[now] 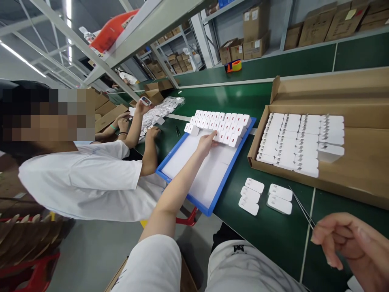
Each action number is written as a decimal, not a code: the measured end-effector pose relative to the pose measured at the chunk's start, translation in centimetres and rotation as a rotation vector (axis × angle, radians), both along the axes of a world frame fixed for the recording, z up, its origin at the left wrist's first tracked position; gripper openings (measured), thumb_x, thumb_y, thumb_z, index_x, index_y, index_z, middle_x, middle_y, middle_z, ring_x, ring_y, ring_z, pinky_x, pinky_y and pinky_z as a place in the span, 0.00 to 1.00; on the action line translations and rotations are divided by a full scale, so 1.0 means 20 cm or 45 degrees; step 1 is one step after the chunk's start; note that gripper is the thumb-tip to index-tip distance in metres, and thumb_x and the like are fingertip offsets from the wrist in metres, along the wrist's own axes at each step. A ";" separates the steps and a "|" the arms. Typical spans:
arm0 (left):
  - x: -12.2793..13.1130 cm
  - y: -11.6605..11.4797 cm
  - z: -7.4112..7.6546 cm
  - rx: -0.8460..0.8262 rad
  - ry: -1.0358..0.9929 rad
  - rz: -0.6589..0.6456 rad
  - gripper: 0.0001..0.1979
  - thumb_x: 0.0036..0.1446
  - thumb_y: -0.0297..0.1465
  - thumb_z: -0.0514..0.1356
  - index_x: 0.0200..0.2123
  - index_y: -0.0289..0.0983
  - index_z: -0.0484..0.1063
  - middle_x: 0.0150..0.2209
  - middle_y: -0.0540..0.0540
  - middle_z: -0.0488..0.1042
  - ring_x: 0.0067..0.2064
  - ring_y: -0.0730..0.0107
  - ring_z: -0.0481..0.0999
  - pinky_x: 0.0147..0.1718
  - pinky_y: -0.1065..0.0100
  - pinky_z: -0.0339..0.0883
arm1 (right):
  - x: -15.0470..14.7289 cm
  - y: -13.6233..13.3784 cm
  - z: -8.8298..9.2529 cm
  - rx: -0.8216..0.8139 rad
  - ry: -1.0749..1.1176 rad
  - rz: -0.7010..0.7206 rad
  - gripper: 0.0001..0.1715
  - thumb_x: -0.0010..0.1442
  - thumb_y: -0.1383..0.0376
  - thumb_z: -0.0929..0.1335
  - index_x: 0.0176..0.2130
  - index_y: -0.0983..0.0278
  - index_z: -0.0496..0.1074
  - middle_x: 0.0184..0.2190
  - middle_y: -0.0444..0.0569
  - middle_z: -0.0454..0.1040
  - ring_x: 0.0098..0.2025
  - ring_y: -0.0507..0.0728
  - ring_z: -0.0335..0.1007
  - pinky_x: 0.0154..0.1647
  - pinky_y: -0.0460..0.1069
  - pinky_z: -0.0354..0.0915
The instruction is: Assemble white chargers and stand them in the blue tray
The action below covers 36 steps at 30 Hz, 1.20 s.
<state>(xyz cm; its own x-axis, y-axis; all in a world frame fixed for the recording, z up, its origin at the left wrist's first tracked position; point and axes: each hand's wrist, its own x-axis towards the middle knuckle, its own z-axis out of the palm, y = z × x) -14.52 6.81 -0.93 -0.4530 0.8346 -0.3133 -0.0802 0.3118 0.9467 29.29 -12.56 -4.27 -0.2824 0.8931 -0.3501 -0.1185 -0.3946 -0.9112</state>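
My left hand (207, 142) reaches over a blue-rimmed tray (226, 178), its thumb and fingers closed at the near row of white plastic cases (226, 125). The grip seems to be on one case, partly hidden by the fingers. Those cases stand in rows at the tray's far end, many with a small red mark. At lower right, my right hand (349, 243) is raised over the table with loosely curled, parted fingers. Tweezers (302, 209) run up to its fingertips; their near end is hidden there, and they appear to lie on the table.
Right of the tray stands an open cardboard box (361, 162) with rows of white cases. Two small groups of white cases (251, 196) lie before it. A co-worker (91, 174) sits at left, holding a small device (146, 100). An orange tape roll (234, 66) lies behind.
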 end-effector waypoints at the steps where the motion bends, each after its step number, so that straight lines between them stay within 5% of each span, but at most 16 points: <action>1: -0.01 0.01 0.00 -0.009 0.015 -0.022 0.17 0.64 0.36 0.59 0.50 0.31 0.69 0.47 0.40 0.72 0.45 0.65 0.75 0.43 0.60 0.74 | 0.01 0.00 -0.02 -0.001 0.012 0.002 0.20 0.58 0.49 0.61 0.40 0.52 0.76 0.35 0.58 0.74 0.22 0.65 0.66 0.17 0.63 0.67; 8: -0.01 0.01 -0.01 -0.023 0.174 -0.084 0.16 0.64 0.37 0.59 0.50 0.32 0.70 0.46 0.42 0.73 0.44 0.66 0.76 0.42 0.60 0.74 | -0.02 0.01 -0.03 0.041 0.008 -0.012 0.22 0.57 0.48 0.62 0.42 0.52 0.77 0.37 0.60 0.74 0.23 0.66 0.65 0.18 0.63 0.66; 14: 0.03 0.02 -0.01 -0.013 0.302 -0.059 0.14 0.64 0.36 0.59 0.46 0.32 0.71 0.42 0.44 0.74 0.39 0.70 0.76 0.38 0.64 0.74 | -0.12 0.02 0.22 0.138 -0.030 -0.059 0.19 0.60 0.49 0.63 0.37 0.56 0.77 0.33 0.58 0.75 0.23 0.62 0.66 0.18 0.57 0.66; 19: 0.08 -0.05 0.13 0.103 0.546 -0.076 0.13 0.65 0.36 0.56 0.36 0.31 0.70 0.34 0.43 0.73 0.36 0.69 0.74 0.36 0.67 0.71 | -0.18 0.05 0.37 0.225 -0.065 -0.208 0.16 0.63 0.51 0.65 0.38 0.58 0.75 0.32 0.53 0.76 0.24 0.57 0.66 0.21 0.51 0.63; 22: 0.20 -0.22 0.27 0.332 0.808 -0.105 0.10 0.61 0.36 0.60 0.39 0.34 0.69 0.45 0.40 0.71 0.47 0.64 0.71 0.47 0.65 0.68 | -0.18 0.07 0.37 0.271 -0.221 -0.261 0.13 0.63 0.52 0.68 0.39 0.58 0.74 0.34 0.50 0.76 0.27 0.54 0.66 0.25 0.49 0.65; 24: 0.36 -0.39 0.34 0.462 0.930 -0.261 0.12 0.56 0.36 0.64 0.42 0.37 0.71 0.49 0.41 0.70 0.50 0.62 0.70 0.51 0.63 0.66 | -0.18 0.07 0.36 0.293 -0.318 -0.242 0.13 0.62 0.52 0.68 0.40 0.58 0.73 0.35 0.49 0.76 0.27 0.53 0.66 0.26 0.48 0.66; 25: 0.45 -0.49 0.36 0.525 0.992 -0.478 0.13 0.53 0.35 0.66 0.41 0.37 0.73 0.46 0.42 0.73 0.49 0.60 0.71 0.52 0.61 0.65 | -0.18 0.07 0.35 0.300 -0.339 -0.223 0.13 0.63 0.52 0.68 0.40 0.57 0.73 0.35 0.48 0.76 0.27 0.53 0.66 0.27 0.47 0.65; 27: 0.63 -0.67 0.36 0.810 1.421 -1.222 0.17 0.59 0.36 0.61 0.49 0.34 0.71 0.49 0.38 0.73 0.52 0.55 0.71 0.52 0.56 0.66 | -0.18 0.07 0.35 0.312 -0.336 -0.193 0.13 0.63 0.51 0.68 0.40 0.57 0.72 0.35 0.47 0.76 0.27 0.53 0.66 0.27 0.47 0.65; 29: 0.77 -0.81 0.32 0.968 1.745 -1.523 0.25 0.61 0.36 0.60 0.57 0.29 0.66 0.56 0.33 0.69 0.56 0.48 0.69 0.53 0.52 0.66 | -0.18 0.07 0.35 0.320 -0.323 -0.183 0.13 0.64 0.52 0.67 0.41 0.57 0.72 0.35 0.47 0.75 0.28 0.53 0.66 0.27 0.47 0.65; 30: 0.82 -0.86 0.29 1.005 1.846 -1.603 0.26 0.61 0.36 0.59 0.59 0.27 0.64 0.58 0.32 0.67 0.58 0.47 0.68 0.54 0.53 0.65 | -0.18 0.08 0.36 0.327 -0.322 -0.185 0.12 0.64 0.52 0.67 0.41 0.57 0.72 0.35 0.47 0.75 0.28 0.52 0.66 0.27 0.47 0.64; 36: 0.86 -0.93 0.15 1.102 2.098 -1.434 0.20 0.62 0.21 0.52 0.57 0.28 0.66 0.56 0.33 0.71 0.57 0.52 0.70 0.56 0.58 0.64 | -0.18 0.08 0.37 0.358 -0.315 -0.176 0.12 0.65 0.54 0.67 0.41 0.60 0.71 0.35 0.47 0.75 0.27 0.51 0.67 0.27 0.46 0.64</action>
